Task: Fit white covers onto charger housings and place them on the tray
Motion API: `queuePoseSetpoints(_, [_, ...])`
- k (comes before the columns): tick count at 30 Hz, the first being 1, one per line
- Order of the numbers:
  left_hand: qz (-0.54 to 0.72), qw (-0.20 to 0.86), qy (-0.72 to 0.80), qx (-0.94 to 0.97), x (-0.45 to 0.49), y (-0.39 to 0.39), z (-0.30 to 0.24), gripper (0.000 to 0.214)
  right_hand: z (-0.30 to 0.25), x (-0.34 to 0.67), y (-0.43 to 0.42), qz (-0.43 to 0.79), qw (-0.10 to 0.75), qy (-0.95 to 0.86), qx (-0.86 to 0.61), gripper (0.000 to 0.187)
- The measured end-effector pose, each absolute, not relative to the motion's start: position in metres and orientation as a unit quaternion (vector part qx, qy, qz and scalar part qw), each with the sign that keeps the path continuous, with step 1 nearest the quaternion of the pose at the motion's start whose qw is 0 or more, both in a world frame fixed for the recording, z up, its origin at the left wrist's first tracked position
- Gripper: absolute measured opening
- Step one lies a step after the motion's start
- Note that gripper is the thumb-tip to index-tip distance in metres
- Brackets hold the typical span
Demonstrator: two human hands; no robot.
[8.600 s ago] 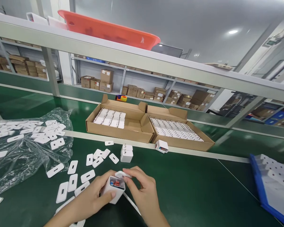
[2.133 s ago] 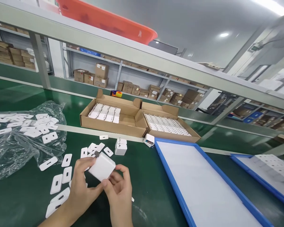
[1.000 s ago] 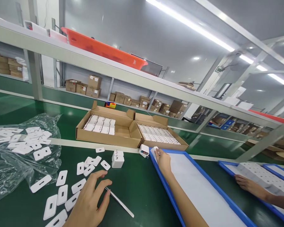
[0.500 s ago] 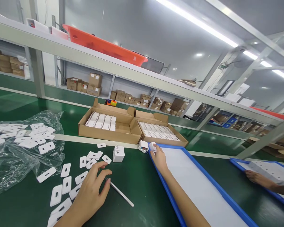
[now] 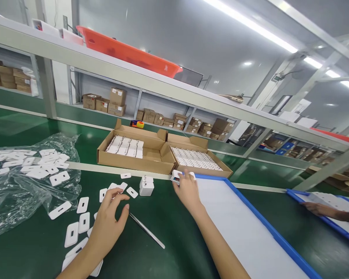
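My left hand [image 5: 109, 215] hovers over the green bench with curved, parted fingers and holds nothing. Below its fingertips lies a pair of metal tweezers [image 5: 147, 231]. White face plates with a slot [image 5: 83, 205] are scattered to its left, partly hidden by the hand. My right hand [image 5: 189, 192] has its thumb and fingers around a white charger housing [image 5: 176, 175] with coloured parts inside, by the tray's near-left corner. Another white piece shows just behind those fingers. Between my hands, white plug chargers with metal prongs [image 5: 146, 186] stand close together.
A blue-rimmed white tray [image 5: 247, 203] lies to the right. Two cardboard cartons [image 5: 133, 164] with rows of white pieces stand behind. Clear plastic bag [image 5: 20, 197] with more plates spreads at left. A co-worker's hand [image 5: 320, 209] is over another tray at far right.
My right hand has shifted left from the white piece at the tray corner onto the housing beside it. My left hand has drawn slightly left, away from the tweezers.
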State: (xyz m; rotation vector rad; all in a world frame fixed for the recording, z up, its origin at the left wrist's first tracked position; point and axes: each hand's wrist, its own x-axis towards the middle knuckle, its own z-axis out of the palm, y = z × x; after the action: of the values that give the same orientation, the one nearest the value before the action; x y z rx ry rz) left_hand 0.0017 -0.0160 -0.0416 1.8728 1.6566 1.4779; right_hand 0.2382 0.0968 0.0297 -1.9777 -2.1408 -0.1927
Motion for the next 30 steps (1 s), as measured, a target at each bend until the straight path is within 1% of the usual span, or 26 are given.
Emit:
queuePoseSetpoints(2, [0.509, 0.128, 0.584, 0.62, -0.002, -0.014, -0.04, 0.019, 0.037, 0.201, 0.078, -0.03, 0.09, -0.797, -0.596, 0.025])
queuePoseSetpoints(5, [0.512, 0.131, 0.598, 0.603, -0.006, -0.011, -0.041, 0.02, 0.025, 0.145, 0.057, 0.006, 0.042, -0.855, -0.517, 0.02])
queuePoseSetpoints(8, [0.518, 0.121, 0.605, 0.593, -0.008, -0.008, -0.044, 0.022, -0.002, 0.106, 0.053, 0.007, -0.007, -0.855, -0.519, 0.033])
queuePoseSetpoints(9, [0.518, 0.116, 0.607, 0.592, -0.008, -0.007, -0.045, 0.022, -0.011, 0.1, 0.055, 0.006, -0.019, -0.849, -0.529, 0.033])
queuePoseSetpoints(11, [0.512, 0.107, 0.609, 0.596, -0.008, -0.004, -0.047, 0.022, -0.023, 0.097, 0.06, 0.009, -0.032, -0.839, -0.542, 0.027])
queuePoseSetpoints(13, [0.499, 0.096, 0.609, 0.609, -0.01, -0.001, -0.049, 0.021, -0.027, 0.105, 0.061, 0.018, -0.024, -0.841, -0.54, 0.021])
queuePoseSetpoints(14, [0.488, 0.091, 0.607, 0.62, -0.011, 0.001, -0.048, 0.021, -0.027, 0.111, 0.059, 0.025, -0.011, -0.843, -0.537, 0.021])
queuePoseSetpoints(16, [0.458, 0.08, 0.596, 0.655, -0.011, 0.006, -0.047, 0.021, -0.024, 0.128, 0.051, 0.04, 0.03, -0.843, -0.536, 0.028])
queuePoseSetpoints(19, [0.389, 0.048, 0.561, 0.729, -0.003, 0.018, -0.04, 0.027, -0.019, 0.161, 0.038, 0.074, 0.123, -0.819, -0.556, 0.041])
queuePoseSetpoints(21, [0.333, 0.017, 0.523, 0.785, 0.01, 0.031, -0.036, 0.041, -0.018, 0.185, 0.036, 0.107, 0.198, -0.789, -0.572, 0.037])
queuePoseSetpoints(23, [0.277, -0.015, 0.473, 0.836, 0.029, 0.048, -0.036, 0.055, -0.018, 0.207, 0.039, 0.149, 0.273, -0.751, -0.582, 0.028])
queuePoseSetpoints(25, [0.226, -0.042, 0.426, 0.875, 0.048, 0.067, -0.04, 0.059, -0.019, 0.226, 0.044, 0.204, 0.341, -0.707, -0.585, 0.025])
queuePoseSetpoints(26, [0.205, -0.052, 0.412, 0.886, 0.056, 0.076, -0.044, 0.058, -0.02, 0.233, 0.046, 0.233, 0.371, -0.682, -0.586, 0.03])
queuePoseSetpoints(28, [0.182, -0.066, 0.407, 0.893, 0.066, 0.088, -0.053, 0.046, -0.022, 0.245, 0.048, 0.286, 0.421, -0.633, -0.583, 0.043])
queuePoseSetpoints(30, [0.183, -0.066, 0.414, 0.889, 0.068, 0.09, -0.061, 0.036, -0.024, 0.251, 0.048, 0.326, 0.463, -0.588, -0.577, 0.053])
